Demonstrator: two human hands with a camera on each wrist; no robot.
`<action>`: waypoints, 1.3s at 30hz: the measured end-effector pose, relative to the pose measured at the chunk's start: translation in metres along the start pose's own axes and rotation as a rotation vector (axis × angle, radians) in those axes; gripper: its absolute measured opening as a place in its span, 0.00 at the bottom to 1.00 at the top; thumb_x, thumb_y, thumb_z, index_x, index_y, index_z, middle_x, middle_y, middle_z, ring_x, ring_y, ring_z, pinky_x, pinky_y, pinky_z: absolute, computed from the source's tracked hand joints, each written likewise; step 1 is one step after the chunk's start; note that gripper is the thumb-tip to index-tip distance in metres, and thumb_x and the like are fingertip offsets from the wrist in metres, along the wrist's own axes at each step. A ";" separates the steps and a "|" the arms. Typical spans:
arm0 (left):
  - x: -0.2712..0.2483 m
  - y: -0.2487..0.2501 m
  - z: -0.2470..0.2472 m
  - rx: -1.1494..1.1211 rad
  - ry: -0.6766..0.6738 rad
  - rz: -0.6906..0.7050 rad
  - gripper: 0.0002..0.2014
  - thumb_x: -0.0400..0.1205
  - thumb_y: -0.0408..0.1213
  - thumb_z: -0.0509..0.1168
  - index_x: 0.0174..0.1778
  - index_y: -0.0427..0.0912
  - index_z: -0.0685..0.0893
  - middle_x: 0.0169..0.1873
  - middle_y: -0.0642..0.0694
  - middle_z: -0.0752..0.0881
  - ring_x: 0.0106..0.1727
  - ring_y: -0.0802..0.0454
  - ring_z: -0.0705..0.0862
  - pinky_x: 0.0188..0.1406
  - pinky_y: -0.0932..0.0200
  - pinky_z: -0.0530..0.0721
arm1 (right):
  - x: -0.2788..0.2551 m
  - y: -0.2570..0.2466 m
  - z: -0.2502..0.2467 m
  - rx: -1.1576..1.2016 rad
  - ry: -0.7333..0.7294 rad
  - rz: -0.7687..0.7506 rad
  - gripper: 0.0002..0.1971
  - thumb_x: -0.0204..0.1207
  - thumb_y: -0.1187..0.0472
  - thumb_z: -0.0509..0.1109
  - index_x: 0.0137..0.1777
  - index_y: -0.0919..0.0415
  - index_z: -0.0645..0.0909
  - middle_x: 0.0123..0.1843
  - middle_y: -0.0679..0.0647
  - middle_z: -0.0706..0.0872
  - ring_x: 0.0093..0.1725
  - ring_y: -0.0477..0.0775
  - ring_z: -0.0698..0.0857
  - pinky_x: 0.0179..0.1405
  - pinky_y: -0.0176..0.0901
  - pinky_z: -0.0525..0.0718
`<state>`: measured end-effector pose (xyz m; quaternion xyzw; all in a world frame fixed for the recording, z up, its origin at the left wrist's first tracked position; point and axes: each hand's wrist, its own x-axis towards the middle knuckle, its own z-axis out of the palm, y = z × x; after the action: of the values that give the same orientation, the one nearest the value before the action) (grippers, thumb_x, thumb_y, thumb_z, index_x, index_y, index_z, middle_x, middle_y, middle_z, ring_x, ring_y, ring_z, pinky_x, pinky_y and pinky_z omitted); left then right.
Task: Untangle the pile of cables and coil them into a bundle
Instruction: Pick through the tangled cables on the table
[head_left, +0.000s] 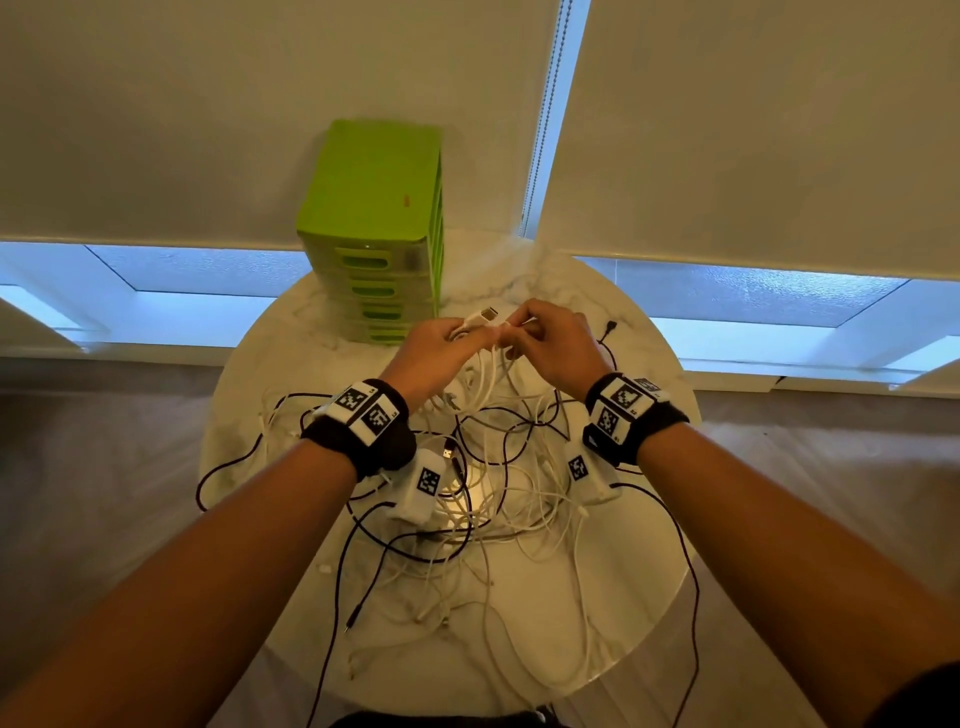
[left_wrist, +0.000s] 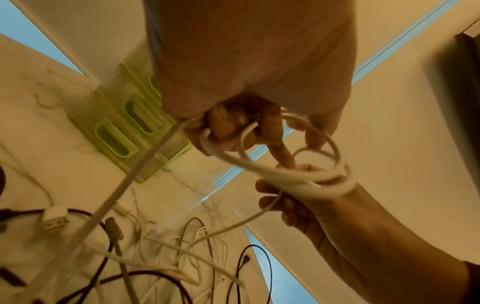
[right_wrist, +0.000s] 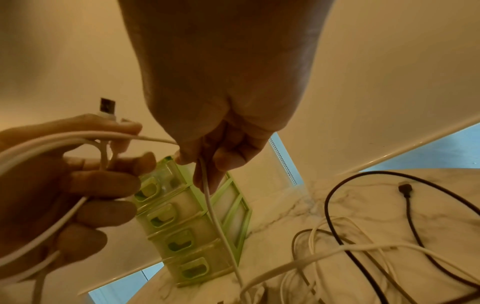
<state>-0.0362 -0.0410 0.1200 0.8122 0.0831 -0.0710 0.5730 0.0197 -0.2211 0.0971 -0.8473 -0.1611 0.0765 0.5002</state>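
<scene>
A tangled pile of white and black cables (head_left: 493, 499) lies spread over the round marble table (head_left: 639, 587). Both hands are raised above its far side. My left hand (head_left: 457, 332) grips small loops of a white cable (left_wrist: 298, 176), and that cable's USB plug (head_left: 488, 314) sticks up past the fingers. My right hand (head_left: 514, 327) pinches the same white cable (right_wrist: 210, 205) between thumb and fingers, close to the left hand. From the right hand the cable drops down into the pile. In the right wrist view the left hand (right_wrist: 85, 176) holds the loops beside the plug (right_wrist: 106, 107).
A green drawer unit (head_left: 374, 234) stands at the table's far edge, just behind the hands. A black cable with its plug (head_left: 610, 327) lies to the right. Black cable loops hang over the table's left and right edges. Window blinds hang behind.
</scene>
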 end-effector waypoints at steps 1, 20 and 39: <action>-0.001 0.002 0.000 0.015 -0.004 0.012 0.15 0.85 0.49 0.69 0.39 0.41 0.89 0.20 0.58 0.68 0.24 0.58 0.66 0.30 0.55 0.65 | -0.002 0.003 0.002 0.003 -0.053 -0.021 0.08 0.83 0.57 0.73 0.47 0.62 0.85 0.40 0.48 0.93 0.40 0.42 0.91 0.44 0.29 0.86; -0.036 -0.010 -0.020 0.130 0.142 0.046 0.07 0.91 0.43 0.57 0.49 0.50 0.77 0.32 0.47 0.76 0.29 0.55 0.71 0.30 0.58 0.71 | 0.008 0.036 0.031 -0.044 -0.016 -0.133 0.09 0.88 0.59 0.63 0.53 0.59 0.85 0.46 0.51 0.90 0.47 0.55 0.89 0.54 0.51 0.86; -0.007 -0.005 0.008 -0.015 0.082 0.183 0.08 0.87 0.41 0.68 0.60 0.52 0.89 0.39 0.50 0.90 0.38 0.55 0.83 0.44 0.59 0.81 | 0.001 0.014 0.001 0.072 -0.195 -0.019 0.11 0.86 0.53 0.67 0.47 0.53 0.88 0.34 0.50 0.86 0.32 0.44 0.83 0.36 0.37 0.83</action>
<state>-0.0448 -0.0470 0.1140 0.8144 0.0322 0.0155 0.5792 0.0230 -0.2265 0.0844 -0.8158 -0.2143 0.1599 0.5128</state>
